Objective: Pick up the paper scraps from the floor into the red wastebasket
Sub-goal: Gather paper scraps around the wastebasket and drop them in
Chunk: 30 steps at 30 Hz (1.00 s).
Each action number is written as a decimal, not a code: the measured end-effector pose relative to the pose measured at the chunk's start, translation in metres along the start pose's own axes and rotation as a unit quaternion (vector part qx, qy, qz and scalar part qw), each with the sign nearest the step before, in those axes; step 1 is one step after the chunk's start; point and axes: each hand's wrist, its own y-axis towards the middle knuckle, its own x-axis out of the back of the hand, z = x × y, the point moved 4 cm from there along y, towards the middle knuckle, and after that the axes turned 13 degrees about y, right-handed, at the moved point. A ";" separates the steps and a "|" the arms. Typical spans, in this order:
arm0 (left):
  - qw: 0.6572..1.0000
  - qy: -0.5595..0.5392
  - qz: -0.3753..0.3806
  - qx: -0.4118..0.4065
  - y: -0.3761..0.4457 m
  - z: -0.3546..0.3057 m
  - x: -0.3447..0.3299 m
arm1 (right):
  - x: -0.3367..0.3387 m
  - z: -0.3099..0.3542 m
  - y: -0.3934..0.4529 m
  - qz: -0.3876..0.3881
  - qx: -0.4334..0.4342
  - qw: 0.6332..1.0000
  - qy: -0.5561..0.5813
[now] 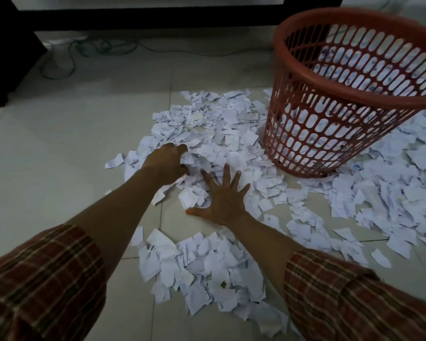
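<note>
White paper scraps (221,124) cover the tiled floor in a wide heap, with another pile (202,271) nearer to me. The red wastebasket (305,134) stands upright at the right, and paper shows through its mesh wall. My left hand (167,161) is curled into the scraps at the heap's left side, with paper bunched under its fingers. My right hand (221,198) lies flat on the scraps with fingers spread wide, just left of the basket's base.
A black furniture frame (8,60) stands at the back left, with a power strip and tangled cables (89,48) on the floor beneath it. More scraps (391,188) spread to the right of the basket. Bare tiles (59,148) lie to the left.
</note>
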 end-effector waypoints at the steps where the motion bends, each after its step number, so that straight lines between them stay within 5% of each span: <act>1: 1.000 -0.001 -0.003 0.001 -0.002 0.003 0.001 | -0.001 -0.002 -0.001 0.017 -0.007 1.000 -0.018; 4: 1.000 -0.007 -0.019 -0.002 -0.005 0.006 0.007 | -0.002 -0.007 -0.003 0.021 0.005 0.998 -0.061; 9: 1.000 0.005 -0.024 -0.003 -0.006 -0.006 0.015 | 0.020 -0.015 -0.016 -0.104 0.130 0.982 -0.088; 19: 0.999 0.010 -0.045 -0.005 -0.006 -0.047 0.040 | 0.059 -0.048 -0.035 -0.044 0.153 0.986 0.045; 30: 0.981 -0.066 -0.185 0.001 -0.008 -0.080 0.116 | 0.165 -0.003 -0.038 -0.224 0.240 0.939 0.099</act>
